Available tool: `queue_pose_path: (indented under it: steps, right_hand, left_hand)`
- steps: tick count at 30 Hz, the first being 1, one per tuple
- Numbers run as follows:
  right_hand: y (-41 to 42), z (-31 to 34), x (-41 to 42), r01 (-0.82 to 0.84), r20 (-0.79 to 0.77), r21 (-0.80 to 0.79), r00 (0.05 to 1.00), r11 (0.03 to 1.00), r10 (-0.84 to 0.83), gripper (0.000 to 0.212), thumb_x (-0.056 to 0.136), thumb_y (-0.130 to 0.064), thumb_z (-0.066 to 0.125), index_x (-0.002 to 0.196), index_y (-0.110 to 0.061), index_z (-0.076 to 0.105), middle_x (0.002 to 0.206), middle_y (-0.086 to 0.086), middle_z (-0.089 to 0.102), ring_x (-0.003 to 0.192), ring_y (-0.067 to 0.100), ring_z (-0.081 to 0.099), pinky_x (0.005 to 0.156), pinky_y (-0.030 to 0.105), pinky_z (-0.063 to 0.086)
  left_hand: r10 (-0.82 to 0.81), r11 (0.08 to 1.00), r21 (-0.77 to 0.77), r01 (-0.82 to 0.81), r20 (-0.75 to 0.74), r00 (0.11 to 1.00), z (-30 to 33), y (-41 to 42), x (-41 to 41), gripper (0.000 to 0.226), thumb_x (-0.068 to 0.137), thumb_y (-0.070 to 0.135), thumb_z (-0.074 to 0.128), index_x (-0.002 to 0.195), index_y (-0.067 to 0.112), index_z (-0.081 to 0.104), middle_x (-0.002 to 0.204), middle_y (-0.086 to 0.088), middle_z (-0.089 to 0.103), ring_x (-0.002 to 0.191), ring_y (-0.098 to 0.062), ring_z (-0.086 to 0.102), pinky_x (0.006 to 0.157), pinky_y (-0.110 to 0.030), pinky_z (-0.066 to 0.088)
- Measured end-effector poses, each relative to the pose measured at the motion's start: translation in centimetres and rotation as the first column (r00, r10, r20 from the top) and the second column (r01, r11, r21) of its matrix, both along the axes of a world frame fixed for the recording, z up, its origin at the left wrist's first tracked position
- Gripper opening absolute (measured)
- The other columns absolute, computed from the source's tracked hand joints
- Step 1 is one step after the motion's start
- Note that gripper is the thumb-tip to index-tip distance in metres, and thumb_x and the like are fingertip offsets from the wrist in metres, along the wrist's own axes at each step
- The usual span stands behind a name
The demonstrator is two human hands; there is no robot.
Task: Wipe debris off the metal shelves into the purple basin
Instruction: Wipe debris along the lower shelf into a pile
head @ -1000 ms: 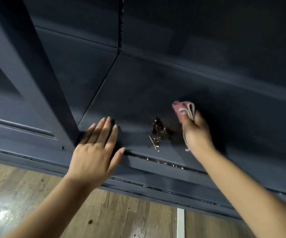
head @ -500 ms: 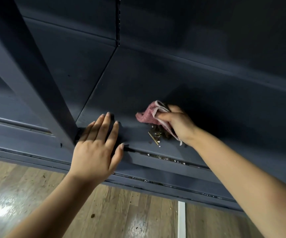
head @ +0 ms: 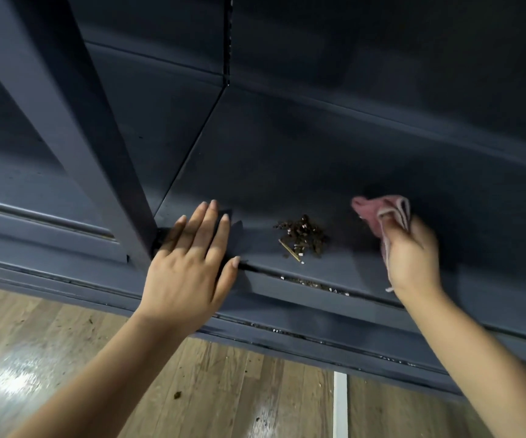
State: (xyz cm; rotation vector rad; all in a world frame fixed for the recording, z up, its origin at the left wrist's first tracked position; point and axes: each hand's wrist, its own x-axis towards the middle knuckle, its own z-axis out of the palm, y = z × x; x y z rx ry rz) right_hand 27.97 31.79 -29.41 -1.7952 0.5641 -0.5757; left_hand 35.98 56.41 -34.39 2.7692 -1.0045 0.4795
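A small heap of brown debris [head: 303, 237] with a thin yellowish stick lies near the front edge of the dark blue metal shelf [head: 287, 159]. My left hand [head: 189, 267] rests flat on the shelf's front edge, left of the heap, fingers straight. My right hand [head: 412, 254] grips a pink cloth [head: 378, 210] to the right of the heap, lifted a little off it. No purple basin is in view.
A dark blue upright post [head: 75, 121] stands just left of my left hand. Crumbs sit in the groove [head: 312, 284] below the shelf lip. Wooden floor [head: 192, 390] with a few specks and a white strip [head: 340, 403] lies below.
My right hand swept the cloth left over the debris, then drew back to the right, uncovering the heap. My left hand stayed on the shelf edge.
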Motion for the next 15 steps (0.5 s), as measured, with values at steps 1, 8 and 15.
queue_pose_path:
  steps: [1,8,15]
  right_hand:
    - [0.2,-0.3,-0.5,0.091,-0.080,-0.164,0.991,0.982,-0.105,0.023,0.085,-0.031,0.044,0.082,-0.031,0.067,0.091,-0.022,0.069,0.099,0.012,0.061,0.106,0.043,0.035]
    - [7.7,-1.6,2.7,0.107,-0.232,-0.472,0.943,0.875,-0.240,0.017,0.093,-0.025,0.049,0.100,-0.016,0.062,0.105,0.005,0.066,0.106,0.025,0.053,0.087,0.028,0.020]
    - [10.2,-1.5,5.9,-0.088,-0.278,-0.270,0.961,0.959,0.010,0.027,0.094,-0.035,0.044,0.108,-0.017,0.059,0.113,0.003,0.064,0.115,0.023,0.050,0.105,0.035,0.026]
  left_hand:
    - [-0.003,1.000,0.001,0.003,-0.003,1.000,-0.1,0.0,0.0,0.065,0.102,0.040,0.015,0.135,-0.004,0.047,0.143,-0.023,0.044,0.133,-0.033,0.042,0.113,-0.038,0.018]
    - [0.023,1.000,0.018,-0.022,-0.025,0.999,-0.2,-0.1,-0.3,0.070,0.102,0.041,0.008,0.130,-0.006,0.053,0.139,-0.025,0.047,0.129,-0.036,0.047,0.109,-0.040,0.021]
    - [0.033,0.999,-0.001,-0.033,-0.023,0.999,-0.5,-0.1,-0.3,0.069,0.101,0.041,0.011,0.130,-0.005,0.053,0.138,-0.025,0.048,0.128,-0.038,0.047,0.109,-0.040,0.021]
